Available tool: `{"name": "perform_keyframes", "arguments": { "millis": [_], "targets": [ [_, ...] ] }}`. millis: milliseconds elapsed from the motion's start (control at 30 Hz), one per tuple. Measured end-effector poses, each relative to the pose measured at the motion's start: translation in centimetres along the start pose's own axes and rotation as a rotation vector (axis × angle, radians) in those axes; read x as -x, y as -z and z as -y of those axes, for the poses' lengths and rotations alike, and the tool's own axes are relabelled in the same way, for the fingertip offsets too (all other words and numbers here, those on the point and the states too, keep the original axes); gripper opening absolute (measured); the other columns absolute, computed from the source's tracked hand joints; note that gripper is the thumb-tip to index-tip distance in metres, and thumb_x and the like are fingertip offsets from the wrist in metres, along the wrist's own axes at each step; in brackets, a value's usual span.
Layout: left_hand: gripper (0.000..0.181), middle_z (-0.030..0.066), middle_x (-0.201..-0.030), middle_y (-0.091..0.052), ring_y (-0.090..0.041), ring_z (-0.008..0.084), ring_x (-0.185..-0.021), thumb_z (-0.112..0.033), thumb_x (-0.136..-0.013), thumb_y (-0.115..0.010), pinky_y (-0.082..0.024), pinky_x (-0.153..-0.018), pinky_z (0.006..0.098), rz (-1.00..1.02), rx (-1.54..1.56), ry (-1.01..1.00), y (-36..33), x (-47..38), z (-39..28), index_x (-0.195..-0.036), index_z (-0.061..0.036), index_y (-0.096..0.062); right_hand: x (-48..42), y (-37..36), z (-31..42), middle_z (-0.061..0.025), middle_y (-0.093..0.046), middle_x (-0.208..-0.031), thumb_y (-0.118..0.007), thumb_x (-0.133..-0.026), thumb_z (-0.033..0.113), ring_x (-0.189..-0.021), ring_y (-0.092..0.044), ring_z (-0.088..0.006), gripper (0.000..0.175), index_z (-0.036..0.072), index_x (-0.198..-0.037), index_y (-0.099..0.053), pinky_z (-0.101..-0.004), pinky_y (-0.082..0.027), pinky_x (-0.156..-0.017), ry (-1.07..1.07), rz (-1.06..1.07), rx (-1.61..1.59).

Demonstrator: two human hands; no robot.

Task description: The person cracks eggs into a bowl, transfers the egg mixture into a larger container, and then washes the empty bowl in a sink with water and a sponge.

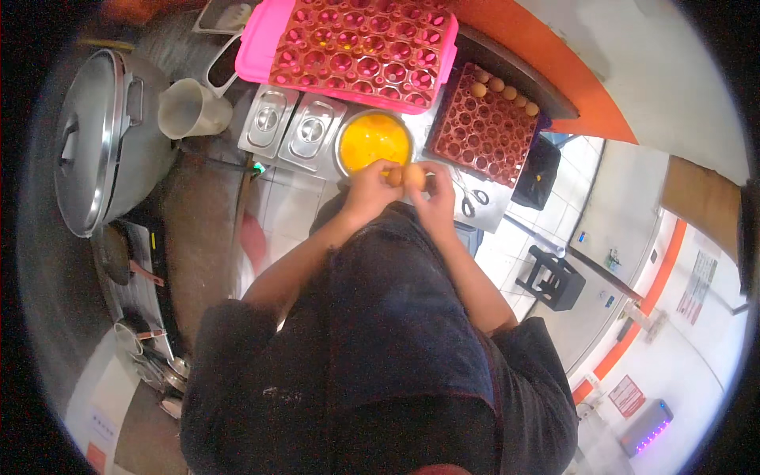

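Note:
Just over the near edge of a round metal bowl [339, 155] filled with yellow beaten or broken eggs [376, 139], my two hands meet. My left hand [371, 193] pinches a brown egg or piece of eggshell [394, 176]. Against it, my right hand [435, 199] grips a lighter brown egg [414, 177]; whether it is whole or cracked I cannot tell. To the right, a reddish plastic egg tray [475, 133] carries several brown eggs [509, 92] along its far end. Beyond the bowl, another egg tray [368, 44] with vacant cups rests on a pink plastic container [255, 47].
Scissors [469, 202] lie on the metal table [493, 217], right of my hand. Left of the bowl are lidded steel pans [312, 127], a plastic jug [193, 110] and a large lidded pot [98, 142]. A black stool [552, 279] stands on the tiled floor at right.

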State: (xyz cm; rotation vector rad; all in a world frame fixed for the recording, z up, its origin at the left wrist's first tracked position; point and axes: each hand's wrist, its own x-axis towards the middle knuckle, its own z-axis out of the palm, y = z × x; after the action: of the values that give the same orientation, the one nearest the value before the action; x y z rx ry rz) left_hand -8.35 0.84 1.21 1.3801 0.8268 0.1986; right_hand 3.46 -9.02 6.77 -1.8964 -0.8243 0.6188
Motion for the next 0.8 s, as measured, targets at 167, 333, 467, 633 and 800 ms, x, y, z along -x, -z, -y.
{"name": "perform_keyframes", "arguments": {
  "millis": [167, 333, 467, 633, 800],
  "targets": [
    [0.042, 0.0127, -0.089, -0.07, -0.069, 0.0164, -0.081, -0.017, -0.076, -0.079, -0.054, -0.071, 0.0283, -0.089, -0.091, -0.052, 0.8, -0.4, -0.3, -0.111, 0.0009, -0.063, -0.4, -0.3, -0.3, -0.01, -0.058, -0.102, -0.072, -0.079, 0.009, -0.092, -0.06, -0.0202, 0.035, 0.003, -0.111, -0.059, -0.0291, -0.05, -0.075, 0.004, -0.061, -0.075],
    [0.048, 0.0126, -0.109, -0.066, -0.066, 0.018, -0.099, -0.001, -0.077, -0.078, -0.055, -0.084, 0.0291, -0.024, 0.035, -0.047, 1.6, -0.9, 1.6, -0.119, 0.0024, -0.055, -0.4, -0.2, -1.0, -0.0069, -0.058, -0.102, -0.071, -0.081, 0.009, -0.091, -0.06, -0.0162, 0.036, 0.006, -0.114, -0.058, -0.0285, -0.051, -0.076, -0.25, -0.018, -0.391],
    [0.051, 0.0121, -0.114, -0.064, -0.065, 0.0194, -0.102, 0.003, -0.078, -0.076, -0.054, -0.088, 0.0303, 0.045, 0.343, -0.04, 2.0, -0.8, 0.1, -0.123, 0.0011, -0.053, -2.3, 0.7, -2.5, -0.0044, -0.061, -0.099, -0.068, -0.081, 0.009, -0.081, -0.06, -0.0123, 0.037, 0.006, -0.117, -0.058, -0.0274, -0.052, -0.066, -0.604, 0.059, -0.91],
    [0.051, 0.0124, -0.115, -0.064, -0.065, 0.0188, -0.104, 0.004, -0.079, -0.074, -0.053, -0.09, 0.03, 0.103, 0.44, -0.076, 2.5, -0.8, -0.2, -0.125, 0.0007, -0.052, -3.4, 0.3, -1.8, -0.0019, -0.065, -0.086, -0.068, -0.079, 0.011, -0.071, -0.059, -0.0111, 0.039, 0.004, -0.117, -0.065, -0.0259, -0.052, -0.067, -0.514, 0.329, -0.409],
    [0.052, 0.013, -0.114, -0.064, -0.065, 0.0186, -0.103, 0.004, -0.079, -0.075, -0.052, -0.091, 0.0299, 0.115, 0.383, -0.073, 2.7, -1.1, 0.2, -0.126, 0.0002, -0.053, -4.0, -0.2, -2.8, -0.0031, -0.067, -0.087, -0.071, -0.076, 0.016, -0.073, -0.061, -0.0103, 0.039, 0.002, -0.112, -0.069, -0.0253, -0.051, -0.069, -0.42, 0.369, -0.216]
  ]
}}
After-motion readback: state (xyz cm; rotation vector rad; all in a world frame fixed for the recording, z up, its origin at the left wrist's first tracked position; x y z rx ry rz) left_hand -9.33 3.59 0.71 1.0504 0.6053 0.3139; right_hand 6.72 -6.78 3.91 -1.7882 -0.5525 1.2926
